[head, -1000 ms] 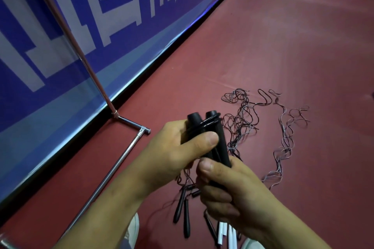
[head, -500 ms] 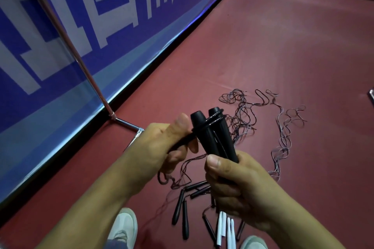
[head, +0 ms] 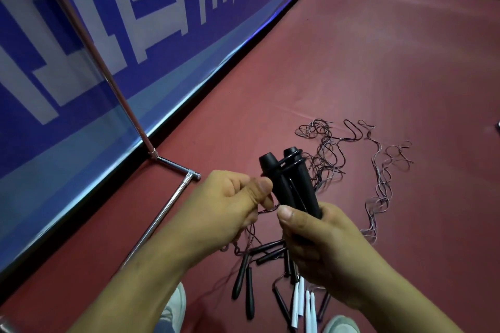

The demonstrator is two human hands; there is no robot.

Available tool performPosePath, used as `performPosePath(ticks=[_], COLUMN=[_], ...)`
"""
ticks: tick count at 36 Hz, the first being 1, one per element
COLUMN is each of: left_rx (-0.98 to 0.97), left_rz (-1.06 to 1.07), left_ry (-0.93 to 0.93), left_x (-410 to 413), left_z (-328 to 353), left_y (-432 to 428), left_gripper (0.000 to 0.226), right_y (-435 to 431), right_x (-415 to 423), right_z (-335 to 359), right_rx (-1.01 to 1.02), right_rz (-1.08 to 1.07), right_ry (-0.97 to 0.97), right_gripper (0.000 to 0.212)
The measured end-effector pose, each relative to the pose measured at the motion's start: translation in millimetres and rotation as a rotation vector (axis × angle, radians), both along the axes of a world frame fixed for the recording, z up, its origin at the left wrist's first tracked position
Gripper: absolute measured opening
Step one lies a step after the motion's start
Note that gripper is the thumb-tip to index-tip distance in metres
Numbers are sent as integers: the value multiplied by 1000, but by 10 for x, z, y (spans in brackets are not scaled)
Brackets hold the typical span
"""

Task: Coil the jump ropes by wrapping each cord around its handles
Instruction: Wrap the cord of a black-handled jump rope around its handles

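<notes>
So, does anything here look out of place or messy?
Only the tangle: loose cords lie snarled on the red floor, with black handles and white handles strewn beside them. Nothing looks damaged.

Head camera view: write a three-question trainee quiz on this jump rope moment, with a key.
1. Multiple choice: what does the right hand grip?
A. the pair of black handles
B. a ball
C. a towel

2. True or false: the left hand pinches a thin cord beside those handles.

3. Fill in: the loose cords lie tangled on the red ____.

Key: 1 A; 2 true; 3 floor.
</notes>
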State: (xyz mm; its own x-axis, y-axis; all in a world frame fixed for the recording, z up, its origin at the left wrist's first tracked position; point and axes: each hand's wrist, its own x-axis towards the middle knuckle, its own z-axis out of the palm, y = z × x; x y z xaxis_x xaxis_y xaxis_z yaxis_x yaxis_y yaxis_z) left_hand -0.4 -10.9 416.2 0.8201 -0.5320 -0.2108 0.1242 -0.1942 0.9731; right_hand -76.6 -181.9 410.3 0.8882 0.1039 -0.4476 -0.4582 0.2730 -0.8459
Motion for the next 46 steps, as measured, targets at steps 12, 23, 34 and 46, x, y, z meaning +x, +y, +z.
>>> performPosePath(ticks=[12,23,34,46], left_rx=[110,36,243,191], left_rz=[-63,-70,79,83], left_ry=[-24,49,-303,-431], left_x=[-18,-31,-167,-190], left_z=[24,-68,-83,-61], left_y=[71,-8,-137,-153], left_gripper=[26,29,46,34], right_y=[-82,-90,-86,-127], right_x=[48,38,48,36], right_z=[-54,31,18,83], right_rx=[-210,13,-17,15], right_rz=[-39,-32,-14,30], right_ry=[-2,140,147,137], right_gripper=[34,41,37,39])
